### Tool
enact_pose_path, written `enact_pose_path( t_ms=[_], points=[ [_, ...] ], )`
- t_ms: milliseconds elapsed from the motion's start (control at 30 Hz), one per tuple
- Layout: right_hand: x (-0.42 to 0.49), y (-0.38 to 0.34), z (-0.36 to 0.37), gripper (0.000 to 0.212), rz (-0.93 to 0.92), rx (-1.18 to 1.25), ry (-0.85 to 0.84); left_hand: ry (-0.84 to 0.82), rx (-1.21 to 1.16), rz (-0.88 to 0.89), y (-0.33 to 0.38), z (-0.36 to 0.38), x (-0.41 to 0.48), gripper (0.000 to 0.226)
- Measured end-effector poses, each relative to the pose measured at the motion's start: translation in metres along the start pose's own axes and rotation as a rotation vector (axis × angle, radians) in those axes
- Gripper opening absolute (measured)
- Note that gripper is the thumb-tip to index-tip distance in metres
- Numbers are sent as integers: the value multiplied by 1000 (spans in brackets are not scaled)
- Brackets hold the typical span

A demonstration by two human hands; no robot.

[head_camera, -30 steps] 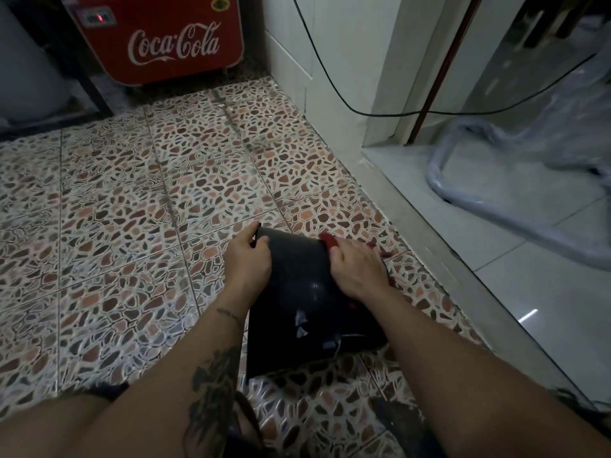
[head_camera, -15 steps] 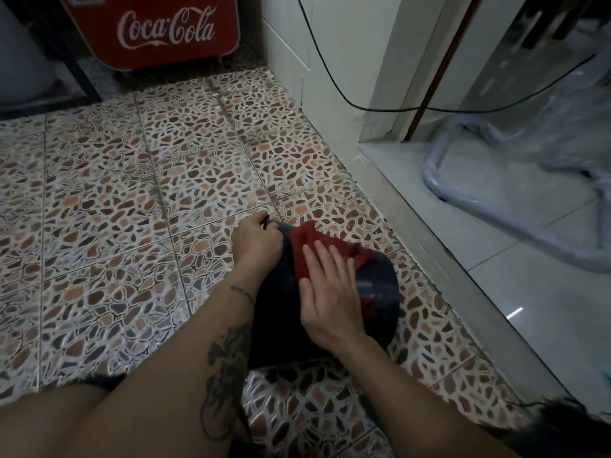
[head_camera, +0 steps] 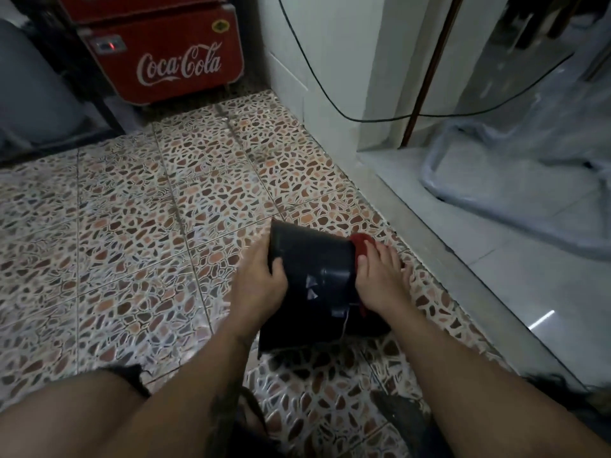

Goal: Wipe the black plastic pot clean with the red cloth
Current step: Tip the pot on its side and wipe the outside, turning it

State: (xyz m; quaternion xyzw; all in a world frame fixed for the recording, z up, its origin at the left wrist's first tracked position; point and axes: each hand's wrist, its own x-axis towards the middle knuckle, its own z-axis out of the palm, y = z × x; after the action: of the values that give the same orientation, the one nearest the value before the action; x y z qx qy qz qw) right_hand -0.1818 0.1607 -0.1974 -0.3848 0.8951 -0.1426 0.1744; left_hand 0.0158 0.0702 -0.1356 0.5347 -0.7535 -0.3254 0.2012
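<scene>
The black plastic pot (head_camera: pixel 317 285) lies on its side on the pebble-patterned floor, low in the middle of the head view. My left hand (head_camera: pixel 261 285) grips its left side, thumb on the dark wall. My right hand (head_camera: pixel 380 279) presses the red cloth (head_camera: pixel 360 246) against the pot's right side. Only a small bunch of the cloth shows above my fingers, plus a strip under my palm; the remainder is hidden.
A red Coca-Cola cooler (head_camera: pixel 165 57) stands at the back. A white wall corner (head_camera: pixel 317 94) with a hanging black cable (head_camera: pixel 330 94) rises behind the pot. A raised grey threshold (head_camera: pixel 429 233) runs along the right, with plastic-wrapped tubing (head_camera: pixel 515 193) beyond. My knees fill the bottom.
My right hand with the red cloth slid from the top of the pot down to its right side. The pot turned slightly under my left hand.
</scene>
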Motion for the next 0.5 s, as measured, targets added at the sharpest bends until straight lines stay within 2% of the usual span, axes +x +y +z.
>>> enact_pose_path(
  t_ms=[133, 233, 300, 400, 500],
  points=[
    [19, -6, -3, 63, -3, -26, -81, 26, 3, 73, -2, -2, -30, 62],
    [1, -25, -7, 58, -179, -59, -137, 49, -6, 17, -2, -6, -19, 60],
    [-19, -48, -9, 56, -314, 8, -173, 109, -17, -5, 3, -8, -11, 54],
    [-51, -75, -6, 59, -497, 85, -203, 190, -99, -141, 8, -11, 3, 46],
    [-70, -69, 5, 63, -595, -13, -183, 172, -177, -273, -5, -16, 14, 44]
  ],
)
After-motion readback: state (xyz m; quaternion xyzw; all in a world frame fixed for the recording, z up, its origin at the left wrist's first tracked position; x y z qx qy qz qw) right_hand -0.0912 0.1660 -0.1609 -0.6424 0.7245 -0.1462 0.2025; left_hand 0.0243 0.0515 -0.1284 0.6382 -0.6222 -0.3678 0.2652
